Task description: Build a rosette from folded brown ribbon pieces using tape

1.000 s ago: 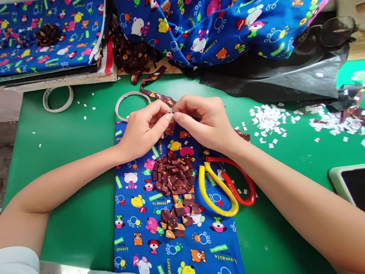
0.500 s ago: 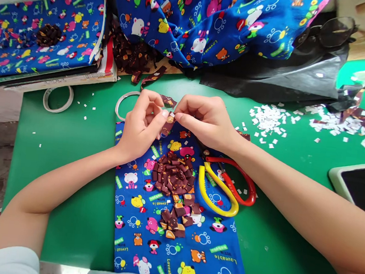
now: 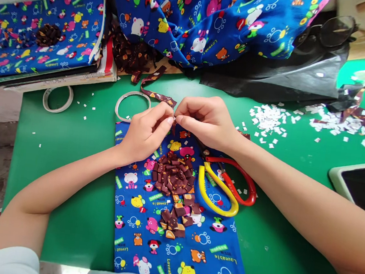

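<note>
My left hand [image 3: 146, 131] and my right hand [image 3: 207, 121] meet fingertip to fingertip over the top of a blue cartoon-print cloth [image 3: 139, 253]. Both pinch a small brown fabric piece [image 3: 173, 129], mostly hidden by the fingers. A tiny white bit shows between the fingertips. Below them on the cloth lies a rosette of brown fabric pieces [image 3: 174, 175], with a looser heap of brown squares [image 3: 176, 220] nearer me. Scissors [image 3: 218, 200] with yellow and red handles rest to its right, under my right forearm. A brown fabric strip [image 3: 156, 95] curls behind my left hand.
Two tape rolls [image 3: 57, 110] [image 3: 117, 105] lie on the green table [image 3: 65, 212] at left. White paper bits [image 3: 270, 119] are scattered at right, near a phone [image 3: 358, 184]. Bunched blue cloth [image 3: 212, 23], a black bag [image 3: 271, 83], glasses [image 3: 336, 33] and cloth-topped books [image 3: 75, 77] line the back.
My left hand has moved right and turned, its fingers closing against my right fingertips. The brown piece is now mostly covered, and the tape roll behind shows more fully.
</note>
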Demonstrator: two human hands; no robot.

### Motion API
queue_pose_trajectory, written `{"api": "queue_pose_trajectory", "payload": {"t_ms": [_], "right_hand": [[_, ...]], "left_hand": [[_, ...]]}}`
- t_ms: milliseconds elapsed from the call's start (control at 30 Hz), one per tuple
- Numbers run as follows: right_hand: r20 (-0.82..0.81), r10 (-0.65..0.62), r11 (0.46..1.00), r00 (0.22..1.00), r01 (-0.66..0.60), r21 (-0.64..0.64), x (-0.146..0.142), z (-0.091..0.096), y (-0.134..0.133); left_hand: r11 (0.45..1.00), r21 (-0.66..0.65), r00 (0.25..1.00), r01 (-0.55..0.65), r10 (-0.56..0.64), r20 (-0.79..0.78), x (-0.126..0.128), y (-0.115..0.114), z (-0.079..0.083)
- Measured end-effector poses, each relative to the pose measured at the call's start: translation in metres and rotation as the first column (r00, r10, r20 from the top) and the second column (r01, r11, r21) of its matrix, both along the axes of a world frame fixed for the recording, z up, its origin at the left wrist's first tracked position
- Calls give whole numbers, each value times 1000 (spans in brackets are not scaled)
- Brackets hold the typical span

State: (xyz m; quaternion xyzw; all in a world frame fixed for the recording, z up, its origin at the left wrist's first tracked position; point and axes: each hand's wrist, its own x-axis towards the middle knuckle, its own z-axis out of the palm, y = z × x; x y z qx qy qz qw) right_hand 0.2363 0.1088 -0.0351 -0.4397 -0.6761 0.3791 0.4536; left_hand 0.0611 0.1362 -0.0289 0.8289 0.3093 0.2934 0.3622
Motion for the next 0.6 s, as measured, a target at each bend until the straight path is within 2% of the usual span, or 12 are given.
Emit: {"api": "queue_pose_trajectory", "payload": {"t_ms": [133, 333, 600], "right_hand": [[-46, 1, 999, 999, -3, -50, 0, 2, -1], [-128, 32, 991, 991, -48, -122, 1, 4, -1], [-127, 55, 994, 990, -67, -90, 0, 3, 0]], "left_hand": [[999, 28, 1000, 27, -27, 9, 0, 1, -1], [997, -31, 997, 76, -75, 12, -1, 3, -2], [995, -65, 997, 79, -77, 22, -1, 3, -2]]}}
